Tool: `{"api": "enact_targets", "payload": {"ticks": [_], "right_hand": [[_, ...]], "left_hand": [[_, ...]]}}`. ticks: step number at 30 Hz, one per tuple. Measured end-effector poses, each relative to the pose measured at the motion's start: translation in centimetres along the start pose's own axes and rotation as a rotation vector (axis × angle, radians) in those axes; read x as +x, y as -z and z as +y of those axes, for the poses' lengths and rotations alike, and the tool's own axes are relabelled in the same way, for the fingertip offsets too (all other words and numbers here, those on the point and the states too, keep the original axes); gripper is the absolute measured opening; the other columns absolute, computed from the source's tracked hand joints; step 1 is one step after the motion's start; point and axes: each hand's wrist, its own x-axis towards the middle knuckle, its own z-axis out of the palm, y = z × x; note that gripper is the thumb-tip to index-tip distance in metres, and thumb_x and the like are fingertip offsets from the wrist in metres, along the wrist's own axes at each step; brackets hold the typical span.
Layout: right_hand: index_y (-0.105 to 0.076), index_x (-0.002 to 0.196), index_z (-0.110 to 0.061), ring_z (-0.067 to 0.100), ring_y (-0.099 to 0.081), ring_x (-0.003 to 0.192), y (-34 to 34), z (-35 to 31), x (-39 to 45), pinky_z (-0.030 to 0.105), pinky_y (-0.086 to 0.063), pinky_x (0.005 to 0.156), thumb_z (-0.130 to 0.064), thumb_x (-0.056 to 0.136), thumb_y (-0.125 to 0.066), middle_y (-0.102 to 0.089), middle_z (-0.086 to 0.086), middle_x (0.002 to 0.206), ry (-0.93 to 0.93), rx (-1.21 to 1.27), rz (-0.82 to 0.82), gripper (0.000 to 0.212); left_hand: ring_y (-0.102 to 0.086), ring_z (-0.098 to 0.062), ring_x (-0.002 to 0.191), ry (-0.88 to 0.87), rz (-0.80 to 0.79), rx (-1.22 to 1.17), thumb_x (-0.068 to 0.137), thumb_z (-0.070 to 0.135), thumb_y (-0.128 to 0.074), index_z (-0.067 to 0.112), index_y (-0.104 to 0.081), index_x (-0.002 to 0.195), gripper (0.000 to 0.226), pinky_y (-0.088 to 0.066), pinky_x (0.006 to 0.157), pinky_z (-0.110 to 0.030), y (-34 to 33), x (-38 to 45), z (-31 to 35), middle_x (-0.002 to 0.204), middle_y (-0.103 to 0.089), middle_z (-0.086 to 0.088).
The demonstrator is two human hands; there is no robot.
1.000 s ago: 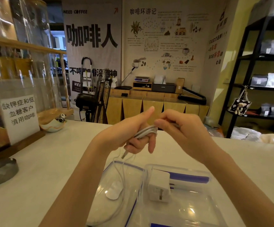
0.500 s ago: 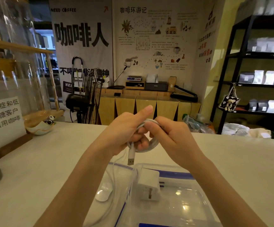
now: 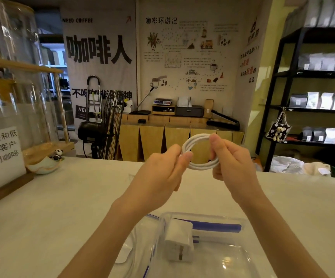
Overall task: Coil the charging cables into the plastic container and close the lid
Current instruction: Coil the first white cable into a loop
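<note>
A white charging cable (image 3: pixel 197 140) is wound into a round coil and held up above the counter. My left hand (image 3: pixel 162 171) pinches the coil's left side and my right hand (image 3: pixel 230 161) grips its right side. Below my wrists a clear plastic container (image 3: pixel 232 257) with blue clips rests on the counter, a white plug adapter (image 3: pixel 179 239) standing inside it. Its clear lid (image 3: pixel 140 247) lies at the container's left, partly hidden by my left forearm.
The pale counter (image 3: pixel 78 197) stretches left and right. A white sign on a wooden base (image 3: pixel 1 157), tall glass cylinders and a small dish with a panda figure (image 3: pixel 46 163) line the left side. Black shelves (image 3: pixel 310 109) stand at the far right.
The cable's loose end has been taken up into the coil, which now shows as an open round ring. Both hands have risen and moved apart to the coil's sides.
</note>
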Motion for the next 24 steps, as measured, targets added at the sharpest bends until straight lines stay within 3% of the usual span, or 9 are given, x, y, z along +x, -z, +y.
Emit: {"api": "enact_targets", "payload": {"ticks": [3,7,11,14,17,19,20,22,24], "right_hand": [[-0.049,0.055,-0.019,0.004,-0.036,0.036,-0.4,0.5,-0.2,0.013,-0.031,0.038,-0.039,0.085,-0.043,-0.041,-0.009,0.04,-0.026,-0.015,-0.016,0.036],[-0.051,0.057,-0.018,0.004,-0.037,0.038,-0.9,0.4,-0.1,0.012,-0.03,0.041,-0.037,0.088,-0.042,-0.042,-0.011,0.039,0.021,-0.067,-0.028,0.038],[-0.057,0.077,-0.018,0.007,-0.05,0.056,0.0,0.3,-0.3,0.022,-0.04,0.055,-0.05,0.084,-0.034,-0.053,-0.009,0.058,0.078,-0.443,-0.028,0.039],[-0.045,0.062,-0.02,0.011,-0.04,0.055,0.7,-0.4,0.4,0.019,-0.032,0.054,-0.021,0.095,-0.036,-0.043,-0.002,0.057,0.008,-0.626,-0.053,0.034],[-0.046,0.059,-0.011,0.01,-0.033,0.044,1.1,-1.9,0.5,0.018,-0.031,0.044,-0.007,0.09,-0.039,-0.038,0.0,0.048,-0.426,-0.211,-0.259,0.032],[-0.053,0.065,-0.009,0.006,-0.032,0.037,0.2,-2.5,0.2,0.015,-0.028,0.034,-0.01,0.09,-0.036,-0.041,-0.004,0.042,-0.44,0.178,-0.329,0.03],[-0.057,0.069,-0.01,0.006,-0.035,0.039,0.0,-2.6,-0.2,0.015,-0.029,0.034,-0.011,0.091,-0.037,-0.046,-0.004,0.045,-0.398,0.257,-0.354,0.03],[-0.066,0.078,-0.016,0.005,-0.045,0.049,-0.2,-2.0,-1.0,0.014,-0.037,0.042,-0.015,0.091,-0.044,-0.057,-0.005,0.06,-0.255,0.121,-0.4,0.025],[-0.069,0.083,-0.025,0.003,-0.054,0.066,-0.4,-1.3,-0.8,0.013,-0.045,0.058,-0.018,0.088,-0.052,-0.062,-0.008,0.076,-0.093,-0.142,-0.311,0.019]], "left_hand": [[-0.042,-0.01,0.048,-0.032,0.045,0.042,0.082,0.049,-0.028,0.019,-0.05,0.095,0.039,-0.039,0.049,-0.03,-0.3,0.1,-0.1,0.056,-0.048,0.006],[-0.037,-0.012,0.048,0.017,0.061,0.021,0.092,0.034,-0.033,0.019,-0.049,0.083,0.024,-0.035,0.049,-0.033,-0.2,0.3,-0.6,0.056,-0.044,0.005],[-0.039,-0.014,0.049,0.042,0.04,0.225,0.093,0.035,-0.029,0.017,-0.048,0.086,0.027,-0.037,0.05,-0.034,0.7,0.4,-1.1,0.057,-0.046,0.004],[-0.041,-0.012,0.051,0.083,-0.023,0.416,0.095,0.035,-0.026,0.019,-0.044,0.088,0.025,-0.039,0.051,-0.029,0.6,0.3,-1.3,0.059,-0.045,0.006],[-0.042,-0.009,0.053,0.086,-0.06,0.582,0.096,0.036,-0.022,0.02,-0.041,0.092,0.025,-0.041,0.053,-0.026,-0.4,0.4,-1.4,0.062,-0.043,0.008],[-0.041,-0.009,0.052,0.09,-0.069,0.625,0.096,0.036,-0.021,0.021,-0.038,0.09,0.023,-0.036,0.049,-0.021,-0.7,0.5,-1.6,0.062,-0.04,0.009],[-0.041,-0.009,0.053,0.094,-0.063,0.63,0.096,0.035,-0.021,0.021,-0.038,0.089,0.023,-0.035,0.05,-0.022,-0.7,0.6,-1.8,0.062,-0.04,0.008],[-0.044,-0.013,0.057,0.109,-0.053,0.609,0.096,0.035,-0.022,0.019,-0.041,0.089,0.026,-0.04,0.054,-0.027,-0.4,0.6,-2.2,0.063,-0.042,0.007],[-0.044,-0.012,0.056,0.141,-0.065,0.541,0.096,0.034,-0.025,0.019,-0.044,0.088,0.025,-0.039,0.054,-0.026,0.1,0.7,-2.5,0.063,-0.044,0.006]]}}
